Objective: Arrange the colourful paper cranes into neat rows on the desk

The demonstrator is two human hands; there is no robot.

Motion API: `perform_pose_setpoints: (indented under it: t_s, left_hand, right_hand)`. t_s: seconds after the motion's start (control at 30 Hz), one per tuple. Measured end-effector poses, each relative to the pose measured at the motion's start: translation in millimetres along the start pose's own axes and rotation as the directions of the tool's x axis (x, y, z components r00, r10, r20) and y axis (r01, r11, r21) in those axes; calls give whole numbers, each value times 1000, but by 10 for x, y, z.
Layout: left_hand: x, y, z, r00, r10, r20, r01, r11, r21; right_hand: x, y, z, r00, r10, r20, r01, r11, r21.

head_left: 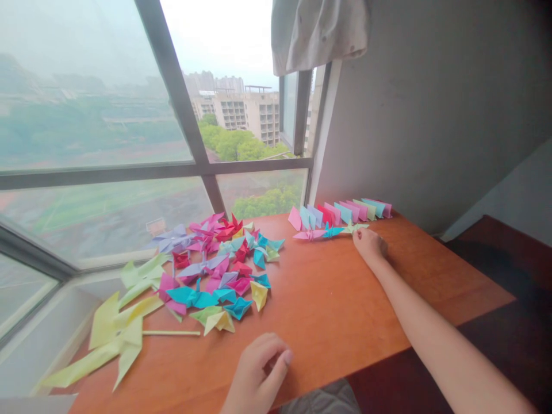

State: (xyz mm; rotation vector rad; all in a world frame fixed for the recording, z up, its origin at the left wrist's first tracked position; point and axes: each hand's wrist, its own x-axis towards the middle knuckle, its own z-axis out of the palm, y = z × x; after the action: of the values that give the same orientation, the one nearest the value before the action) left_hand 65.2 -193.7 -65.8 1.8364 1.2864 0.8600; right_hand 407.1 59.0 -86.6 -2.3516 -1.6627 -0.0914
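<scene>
My right hand reaches to the back right of the table, its fingertips pinched on a pale green paper crane. That crane ends a short line with a blue paper crane and a pink paper crane. Directly behind them stands a row of folded paper pieces in pink, blue, red and green. Near the front edge, my left hand rests with its fingers curled in and nothing visible in them.
A heap of coloured origami, cranes and boats among it, covers the table's left side. A yellow paper pinwheel on a stick lies at the front left. The wooden table stands against windows and a grey wall.
</scene>
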Motion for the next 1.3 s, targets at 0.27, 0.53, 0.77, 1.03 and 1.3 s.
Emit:
perform_pose_setpoints:
  t_s: [0.27,0.53,0.77,1.03,1.3]
  left_hand:
    - [2,-11,16,1000,-1,20,1,999,32]
    - [-9,-11,22,1000,20,0,-20,999,36]
    - [-9,-16,31,1000,16,-1,-15,1000,21]
    - [-7,-22,37,1000,6,-4,-6,1000,20]
    - [-3,-17,-10,991,-124,-60,110,975,-192]
  right_hand:
    - [30,1,77,1000,-8,0,8,999,40]
    - [80,-5,114,1000,-10,-10,11,997,70]
    - [83,21,138,1000,-9,-29,13,992,125]
    - [-45,60,56,998,37,-58,-20,965,261]
    - [-734,-269,21,997,-70,-10,67,887,457]
